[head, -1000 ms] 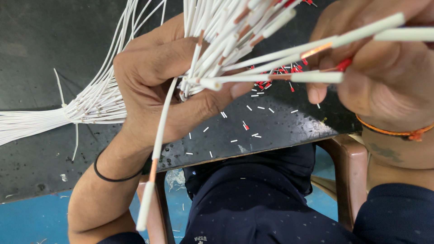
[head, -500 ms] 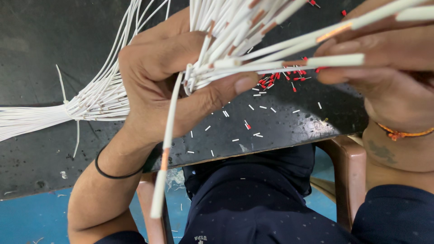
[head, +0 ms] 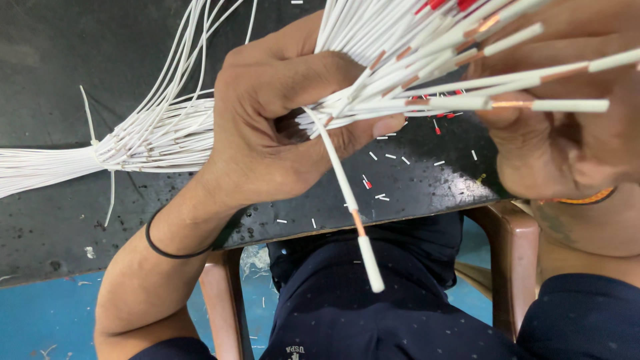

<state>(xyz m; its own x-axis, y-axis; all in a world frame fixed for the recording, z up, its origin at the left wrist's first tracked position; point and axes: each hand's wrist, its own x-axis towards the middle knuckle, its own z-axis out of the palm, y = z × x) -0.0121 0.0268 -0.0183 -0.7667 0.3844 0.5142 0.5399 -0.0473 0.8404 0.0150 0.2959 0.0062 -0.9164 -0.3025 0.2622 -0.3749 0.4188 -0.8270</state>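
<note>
- The left hand [head: 280, 120] is clenched around a thick bundle of thin white insulated wires [head: 373, 60], thumb pressed across the sheaf.
- The wires fan out from that grip toward the upper right; several have a short stretch of bare copper just before a loose white sleeve end.
- One stripped wire [head: 347, 200] droops from the fist, down past the counter edge, its copper gap showing above a white tip.
- The right hand [head: 567, 127] curls its fingers under the fanned tips, touching them; whether it pinches any single wire I cannot tell.
- Behind the left hand the bundle runs left across the matte black counter [head: 67, 80], cinched by a white tie [head: 97, 150].
- Small white and red insulation scraps [head: 377, 177] litter the counter.
- A thin black band [head: 167, 247] circles the left wrist.
</note>
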